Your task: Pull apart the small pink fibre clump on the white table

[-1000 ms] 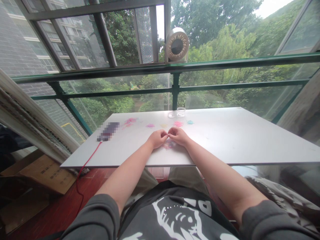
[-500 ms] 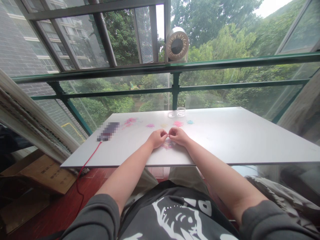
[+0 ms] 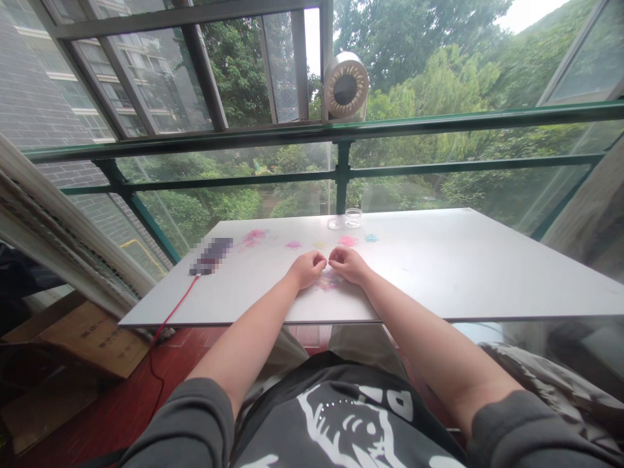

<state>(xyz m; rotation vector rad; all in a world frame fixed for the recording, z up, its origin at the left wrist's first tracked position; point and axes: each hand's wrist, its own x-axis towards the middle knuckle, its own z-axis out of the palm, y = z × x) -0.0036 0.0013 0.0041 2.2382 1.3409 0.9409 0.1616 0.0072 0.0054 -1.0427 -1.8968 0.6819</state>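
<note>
My left hand point(image 3: 308, 269) and my right hand point(image 3: 348, 264) meet fingertip to fingertip above the white table, both closed in a pinch. Whatever lies between the fingers is too small to make out. Just below them spreads a loose pile of small mixed-colour pieces point(image 3: 327, 282), partly hidden by the hands. Beyond my fingers sit little heaps sorted by colour: a purple-pink heap point(image 3: 293, 245), a yellowish heap point(image 3: 319, 245), a bright pink heap point(image 3: 348, 240) and a blue heap point(image 3: 371, 238). Their exact kind is too small to tell.
A larger pink heap point(image 3: 254, 238) lies at the table's left. A clear round container point(image 3: 353, 218) and a clear lid point(image 3: 335, 224) stand at the far edge. A blurred-out dark device point(image 3: 212, 256) has a red cable point(image 3: 178, 305) hanging off the table. A round fan point(image 3: 346, 88) is by the railing point(image 3: 419, 122).
Both hands stay almost in place over the pile, with only a slight shift of the fingertips. The heaps and containers look the same.
</note>
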